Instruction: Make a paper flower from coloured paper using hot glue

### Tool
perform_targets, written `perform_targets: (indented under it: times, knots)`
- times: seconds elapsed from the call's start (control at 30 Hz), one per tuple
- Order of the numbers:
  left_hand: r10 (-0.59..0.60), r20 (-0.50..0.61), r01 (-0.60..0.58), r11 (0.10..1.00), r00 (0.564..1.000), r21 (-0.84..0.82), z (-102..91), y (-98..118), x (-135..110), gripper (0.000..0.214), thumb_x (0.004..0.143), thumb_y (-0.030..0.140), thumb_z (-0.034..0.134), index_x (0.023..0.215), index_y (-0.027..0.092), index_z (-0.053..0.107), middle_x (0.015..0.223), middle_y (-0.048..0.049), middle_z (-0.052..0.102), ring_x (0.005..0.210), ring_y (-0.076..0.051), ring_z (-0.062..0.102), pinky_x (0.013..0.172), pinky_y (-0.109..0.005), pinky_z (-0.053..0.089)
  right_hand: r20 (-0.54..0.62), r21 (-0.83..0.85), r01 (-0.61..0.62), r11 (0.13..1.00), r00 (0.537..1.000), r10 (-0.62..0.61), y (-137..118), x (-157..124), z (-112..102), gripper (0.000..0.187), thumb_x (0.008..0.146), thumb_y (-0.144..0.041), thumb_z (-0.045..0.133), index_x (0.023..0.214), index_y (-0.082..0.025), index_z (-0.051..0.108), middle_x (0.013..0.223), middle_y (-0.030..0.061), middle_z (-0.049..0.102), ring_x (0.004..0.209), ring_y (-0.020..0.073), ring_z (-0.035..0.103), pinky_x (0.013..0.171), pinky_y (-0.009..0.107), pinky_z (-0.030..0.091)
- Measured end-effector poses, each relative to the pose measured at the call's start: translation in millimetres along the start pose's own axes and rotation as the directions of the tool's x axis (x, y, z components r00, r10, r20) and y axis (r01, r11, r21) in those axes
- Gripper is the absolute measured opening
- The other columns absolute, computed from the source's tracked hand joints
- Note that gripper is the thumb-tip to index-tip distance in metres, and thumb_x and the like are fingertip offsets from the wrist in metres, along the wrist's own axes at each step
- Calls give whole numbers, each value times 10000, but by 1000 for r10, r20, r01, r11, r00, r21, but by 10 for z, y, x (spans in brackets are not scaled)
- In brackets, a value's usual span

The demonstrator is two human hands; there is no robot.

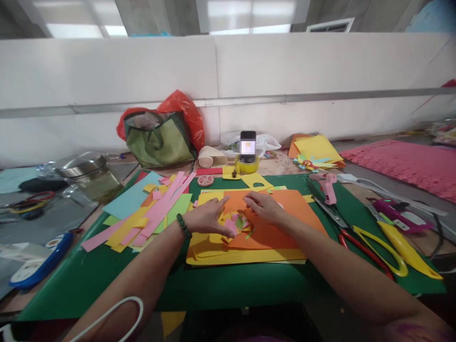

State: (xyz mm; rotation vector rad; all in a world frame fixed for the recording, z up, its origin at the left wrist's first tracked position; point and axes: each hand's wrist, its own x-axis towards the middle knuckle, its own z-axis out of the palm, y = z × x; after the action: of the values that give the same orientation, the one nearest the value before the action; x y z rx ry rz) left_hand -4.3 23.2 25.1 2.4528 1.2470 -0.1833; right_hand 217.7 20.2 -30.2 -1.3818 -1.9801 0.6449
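My left hand [209, 217] rests on a stack of yellow paper sheets [245, 256], index finger stretched toward the middle, the other fingers curled onto a small folded paper piece of pink, yellow and green [238, 223]. My right hand [264, 207] lies on an orange sheet [285, 228] just right of that piece, its fingers bent down and pressing at the piece's edge. A green bead bracelet [184, 226] circles my left wrist. Both hands touch the small piece from either side.
A green mat [107, 280] covers the table. Pink, yellow and blue paper strips [149, 213] lie at left. A pink glue gun [327, 186], scissors [352, 237] and a yellow tool [406, 247] sit right. A phone on a tape roll [248, 151] and a green bag [160, 137] stand behind.
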Motion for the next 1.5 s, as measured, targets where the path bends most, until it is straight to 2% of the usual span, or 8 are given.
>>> perform_targets:
  times: [0.3, 0.77, 0.87, 0.97, 1.1, 1.27, 1.33, 1.5]
  knots:
    - [62, -3, -61, 992, 998, 110, 89, 146, 9, 1086, 639, 445, 717, 1505, 118, 149, 1103, -153, 574, 1018, -306, 546, 810, -337, 439, 133, -84, -60, 995, 989, 71, -153, -57, 60, 255, 906, -389, 453, 927, -212, 635, 691, 9, 661, 605, 143, 580, 516, 230, 356]
    - [96, -124, -104, 993, 988, -63, 146, 27, 77, 891, 666, 203, 629, 1476, 180, 259, 1111, -115, 633, 1019, -269, 583, 860, -369, 458, -126, -79, 16, 997, 992, -26, -70, -49, -48, 168, 880, -319, 494, 923, -233, 631, 668, -4, 646, 560, 132, 559, 516, 236, 377]
    - [77, -128, -84, 995, 989, -48, 120, 50, 61, 911, 656, 333, 711, 1455, 155, 310, 1138, -133, 629, 1039, -288, 581, 877, -385, 457, -290, 25, 86, 996, 954, -75, -21, -19, -108, 181, 864, -264, 473, 970, -212, 610, 826, 41, 682, 692, 153, 615, 607, 263, 461]
    - [17, -314, -52, 993, 949, -106, 105, 52, 64, 728, 740, 471, 654, 1371, 172, 449, 1087, -113, 653, 977, -264, 606, 829, -368, 474, -415, 104, 132, 986, 907, -77, -3, -2, -164, 167, 868, -306, 481, 914, -206, 606, 854, 57, 683, 738, 166, 626, 629, 273, 489]
    - [-52, -603, -101, 971, 796, -217, 94, 23, 90, 332, 871, 420, 499, 1025, 179, 667, 795, -45, 679, 717, -172, 606, 657, -288, 464, -573, 173, 169, 970, 818, -40, -4, 7, -232, 155, 876, -308, 468, 933, -206, 569, 817, 40, 641, 686, 144, 596, 591, 255, 492]
    - [-26, -769, -254, 936, 639, -242, 86, 36, 81, 236, 859, 337, 530, 851, 183, 709, 636, -10, 638, 602, -129, 559, 586, -250, 434, -751, 73, 288, 955, 646, -137, -53, -28, -306, 103, 905, -268, 456, 964, -217, 523, 784, 22, 596, 655, 134, 582, 589, 266, 506]
    - [25, -774, -367, 890, 633, -271, 93, 100, 54, 221, 843, 333, 571, 864, 176, 725, 641, -19, 645, 606, -130, 568, 588, -248, 448, -754, -72, 337, 939, 597, -273, -133, -85, -278, 62, 899, -234, 495, 950, -219, 526, 815, 36, 615, 697, 144, 603, 623, 277, 516]
    - [202, -652, -551, 738, 731, -390, 152, 336, -30, 231, 833, 371, 613, 859, 184, 746, 760, -54, 713, 677, -150, 626, 643, -266, 506, -471, -277, 558, 782, 631, -617, -389, -242, -104, 276, 875, -246, 582, 1134, -243, 489, 783, 20, 632, 684, 152, 615, 585, 274, 526]
